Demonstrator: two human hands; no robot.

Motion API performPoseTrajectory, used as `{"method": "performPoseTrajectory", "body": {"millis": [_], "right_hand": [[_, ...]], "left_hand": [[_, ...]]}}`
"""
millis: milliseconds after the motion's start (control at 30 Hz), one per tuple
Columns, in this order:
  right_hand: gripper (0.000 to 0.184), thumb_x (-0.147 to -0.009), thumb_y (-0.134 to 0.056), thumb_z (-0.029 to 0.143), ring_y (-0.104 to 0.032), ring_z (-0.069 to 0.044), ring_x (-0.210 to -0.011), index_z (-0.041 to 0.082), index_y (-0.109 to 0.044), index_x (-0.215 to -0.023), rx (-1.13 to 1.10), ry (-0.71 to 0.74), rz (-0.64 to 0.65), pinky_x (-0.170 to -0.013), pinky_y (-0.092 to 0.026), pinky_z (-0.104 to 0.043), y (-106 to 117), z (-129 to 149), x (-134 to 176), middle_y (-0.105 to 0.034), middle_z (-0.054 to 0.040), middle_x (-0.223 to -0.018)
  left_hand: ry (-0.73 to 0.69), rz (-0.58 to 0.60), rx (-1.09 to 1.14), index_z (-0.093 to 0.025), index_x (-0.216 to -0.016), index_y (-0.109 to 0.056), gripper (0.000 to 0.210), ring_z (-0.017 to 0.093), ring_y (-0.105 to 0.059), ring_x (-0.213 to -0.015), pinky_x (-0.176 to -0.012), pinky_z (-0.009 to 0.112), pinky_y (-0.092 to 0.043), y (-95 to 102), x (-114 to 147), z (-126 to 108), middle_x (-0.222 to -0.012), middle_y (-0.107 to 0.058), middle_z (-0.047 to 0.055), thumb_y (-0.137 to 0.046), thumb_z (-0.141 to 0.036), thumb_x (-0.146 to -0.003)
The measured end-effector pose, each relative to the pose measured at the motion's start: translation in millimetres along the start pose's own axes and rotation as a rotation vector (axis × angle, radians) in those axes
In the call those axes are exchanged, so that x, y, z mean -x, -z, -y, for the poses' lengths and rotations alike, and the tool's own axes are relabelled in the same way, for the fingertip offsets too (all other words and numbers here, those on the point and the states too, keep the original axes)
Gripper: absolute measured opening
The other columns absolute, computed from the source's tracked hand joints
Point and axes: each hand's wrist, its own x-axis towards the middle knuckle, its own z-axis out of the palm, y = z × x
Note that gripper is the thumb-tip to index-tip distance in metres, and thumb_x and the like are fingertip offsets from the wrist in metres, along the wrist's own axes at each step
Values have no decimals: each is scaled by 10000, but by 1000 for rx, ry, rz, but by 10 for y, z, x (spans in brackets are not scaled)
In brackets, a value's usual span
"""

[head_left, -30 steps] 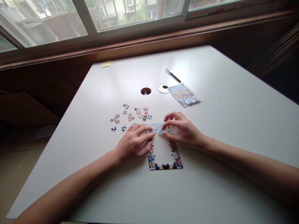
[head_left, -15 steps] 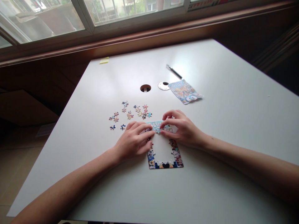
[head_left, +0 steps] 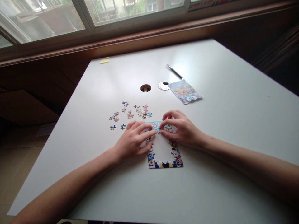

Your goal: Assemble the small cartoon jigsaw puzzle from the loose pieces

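Note:
A partly assembled jigsaw puzzle [head_left: 165, 165] lies flat on the white table, its picture border surrounding a bare middle. My left hand [head_left: 132, 138] reaches over its upper left corner. The fingers of that hand are spread, with fingertips resting on the light-blue top strip. From the other side, my right hand [head_left: 184, 127] has its thumb and curved fingers closed around the strip's right part. Both sets of fingertips almost meet at the top middle and cover some of the pieces. Several loose puzzle pieces [head_left: 129, 114] are scattered beyond my left hand.
A crumpled picture sheet [head_left: 185, 91] lies at the back right, beside a pen [head_left: 174, 71]. A round hole [head_left: 145, 88] opens in the tabletop, with a ring-shaped cover [head_left: 163, 86] near it. A yellow sticky note [head_left: 104, 60] is at the far left edge, below the window.
My left index finger has slid slightly right along the lower edge of the top strip. My right hand stays nearly still, and the loose pieces have not moved.

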Motion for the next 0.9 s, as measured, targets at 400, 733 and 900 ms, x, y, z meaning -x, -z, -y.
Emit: {"method": "performPoseTrajectory", "body": {"millis": [400,733,900], "right_hand": [[54,-841,-696,271,-554,-237,-942,263,-722,-888,3,-5,1,-889,-464,-433,11,14,3,-620,-68,-1017],[96,-852,-669,247,-557,-238,-953,238,-693,-945,-10,4,2,-893,-468,-427,22,15,-4,-618,-78,-1022],[127,-848,-646,176,-544,-232,-945,257,-715,-919,1,26,-3,-884,-470,-425,21,3,8,-608,-69,-1020]], "left_hand": [[-9,16,-9,-264,-1209,-624,309,253,-520,-1174,-1037,447,-342,-1,-1,-1,-1263,-616,65,-577,-296,-905],[2,40,-16,-254,-1213,-604,311,263,-502,-1189,-1044,455,-336,7,-4,-6,-1273,-606,72,-564,-304,-909],[-1,41,-16,-245,-1211,-600,305,261,-503,-1186,-1040,455,-336,0,-1,-3,-1277,-603,72,-555,-307,-916]]}}
